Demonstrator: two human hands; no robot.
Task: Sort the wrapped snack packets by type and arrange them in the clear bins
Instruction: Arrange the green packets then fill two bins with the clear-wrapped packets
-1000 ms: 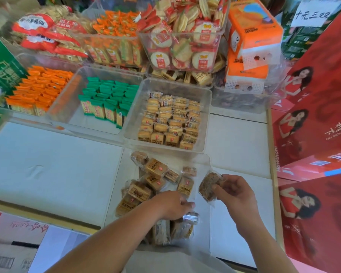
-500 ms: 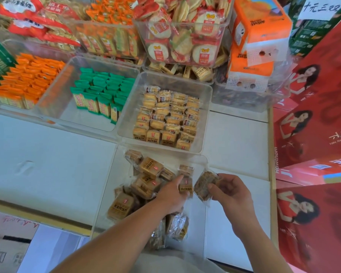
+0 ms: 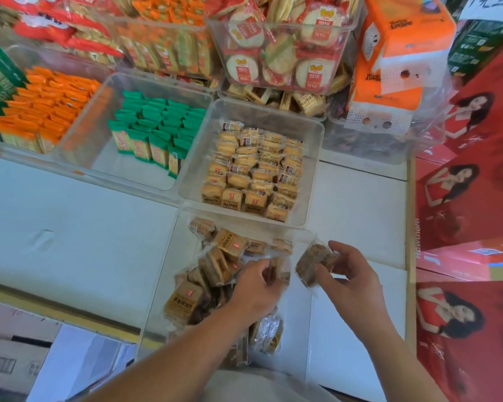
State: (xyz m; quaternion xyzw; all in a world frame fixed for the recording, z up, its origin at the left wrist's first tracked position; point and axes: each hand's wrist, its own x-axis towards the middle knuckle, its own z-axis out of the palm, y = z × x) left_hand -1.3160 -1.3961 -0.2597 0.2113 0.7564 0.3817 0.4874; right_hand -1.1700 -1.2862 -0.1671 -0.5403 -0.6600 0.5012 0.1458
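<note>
A near clear bin (image 3: 169,274) holds a loose heap of brown wrapped snack packets (image 3: 215,265). My left hand (image 3: 256,288) reaches into the heap and closes on one brown packet (image 3: 282,271). My right hand (image 3: 349,274) holds a darker brown packet (image 3: 311,262) over the bin's right rim. Behind it, a second clear bin (image 3: 314,158) holds neat rows of tan packets (image 3: 256,169). Further left are a bin of green packets (image 3: 157,126) and a bin of orange packets (image 3: 44,103).
Stacked bins of round cracker packs (image 3: 279,44) and orange tissue packs (image 3: 395,53) rise at the back. Red printed cartons (image 3: 471,198) wall off the right. White shelf surface (image 3: 70,221) lies to the left; cardboard boxes (image 3: 9,358) sit below the front edge.
My left hand moved up and forward through the heap and closed on a packet. My right hand stayed beside it with its dark packet. The view shifted closer.
</note>
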